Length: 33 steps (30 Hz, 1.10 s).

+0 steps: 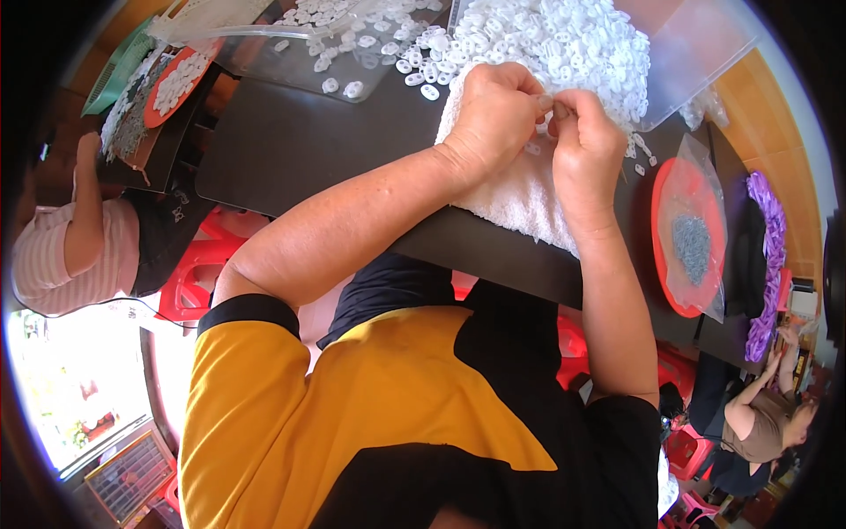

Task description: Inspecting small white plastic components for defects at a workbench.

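Note:
My left hand point(493, 113) and my right hand point(589, 148) meet over a white towel point(529, 207) on the dark table. Both are closed in a pinch, fingertips nearly touching. What they hold is too small and too covered by the fingers to make out. Just beyond them rises a heap of small white oval plastic pieces point(564, 44) with holes in them. A few loose white pieces point(641, 154) lie beside the towel, to the right of my right hand.
A clear plastic tray point(352, 75) with more white pieces stands far left. To the right, a red plate point(663, 225) carries a clear bag of small grey metal parts point(692, 249). Purple bundled material point(765, 264) lies farther right. Other people sit at both sides.

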Tool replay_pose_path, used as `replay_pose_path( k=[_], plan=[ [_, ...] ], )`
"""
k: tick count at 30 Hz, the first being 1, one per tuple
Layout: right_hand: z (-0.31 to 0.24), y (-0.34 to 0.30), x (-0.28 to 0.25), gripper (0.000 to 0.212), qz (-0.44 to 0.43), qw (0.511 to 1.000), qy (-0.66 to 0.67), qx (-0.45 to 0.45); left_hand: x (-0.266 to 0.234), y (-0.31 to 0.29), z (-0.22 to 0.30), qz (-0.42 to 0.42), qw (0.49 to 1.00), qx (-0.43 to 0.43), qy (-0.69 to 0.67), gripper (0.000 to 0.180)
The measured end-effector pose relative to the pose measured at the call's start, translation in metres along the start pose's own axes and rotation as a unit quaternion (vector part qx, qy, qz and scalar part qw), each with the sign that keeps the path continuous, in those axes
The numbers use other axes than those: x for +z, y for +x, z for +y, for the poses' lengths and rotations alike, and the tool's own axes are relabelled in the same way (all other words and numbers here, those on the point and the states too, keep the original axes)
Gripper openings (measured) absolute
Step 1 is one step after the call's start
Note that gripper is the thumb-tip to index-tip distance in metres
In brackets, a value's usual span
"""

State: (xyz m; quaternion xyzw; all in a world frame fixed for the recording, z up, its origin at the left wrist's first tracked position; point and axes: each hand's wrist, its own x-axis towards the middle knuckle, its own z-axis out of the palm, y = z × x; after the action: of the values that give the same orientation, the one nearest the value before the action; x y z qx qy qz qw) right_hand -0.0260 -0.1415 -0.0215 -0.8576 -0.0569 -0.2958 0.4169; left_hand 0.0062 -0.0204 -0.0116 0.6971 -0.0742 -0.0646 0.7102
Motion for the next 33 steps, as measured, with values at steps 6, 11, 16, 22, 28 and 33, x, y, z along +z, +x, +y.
replay_pose_path(
  k=[6, 11, 16, 22, 28, 33],
  plan=[
    [-0.003, -0.002, 0.002, 0.010, 0.021, 0.999, 0.001, -0.030, -0.001, 0.001, -0.004, 0.001, 0.999, 0.037, -0.012, 0.011],
    [0.003, 0.014, -0.015, 0.017, 0.005, 0.998, 0.054, -0.020, -0.013, 0.023, 0.002, 0.010, 0.997, 0.036, -0.072, 0.014],
    [0.002, 0.018, -0.037, 0.016, -0.134, 0.988, -0.074, 0.008, -0.031, 0.033, 0.001, 0.041, 0.987, -0.009, -0.158, 0.017],
    [-0.002, 0.012, -0.018, 0.009, -0.121, 0.972, -0.148, -0.136, -0.031, 0.030, 0.002, 0.025, 0.982, 0.011, -0.185, 0.016],
    [0.008, 0.015, -0.011, 0.007, -0.143, 0.945, -0.226, -0.190, -0.028, 0.030, 0.004, 0.026, 0.980, -0.003, -0.195, 0.017],
    [0.010, 0.017, -0.010, 0.007, -0.118, 0.983, -0.099, -0.102, -0.030, 0.029, 0.003, 0.012, 0.981, 0.006, -0.193, 0.018]
  ],
)
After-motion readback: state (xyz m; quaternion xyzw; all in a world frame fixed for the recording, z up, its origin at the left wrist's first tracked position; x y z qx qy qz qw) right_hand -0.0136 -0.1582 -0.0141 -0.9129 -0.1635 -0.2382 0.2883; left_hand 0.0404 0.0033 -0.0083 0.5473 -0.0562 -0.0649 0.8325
